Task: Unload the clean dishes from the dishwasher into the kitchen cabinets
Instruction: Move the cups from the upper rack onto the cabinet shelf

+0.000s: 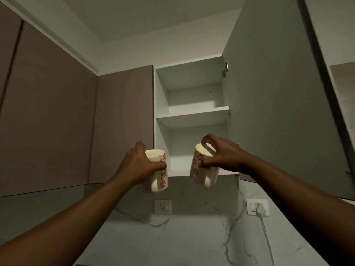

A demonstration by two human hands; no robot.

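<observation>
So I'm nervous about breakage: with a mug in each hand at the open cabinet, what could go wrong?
The right mug is tilted and only pinched near its base by the right hand, so it could slip. The left mug, gripped by the left hand, sits close to the cabinet's left edge and might knock it.

Head camera tilts upward, close beneath the open cabinet [192, 112].

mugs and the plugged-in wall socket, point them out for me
left mug [163, 174]: head view, flowered side wall
right mug [196, 166]: head view, flowered side wall
wall socket [251, 207]: head view, bare faceplate beside the plug
</observation>
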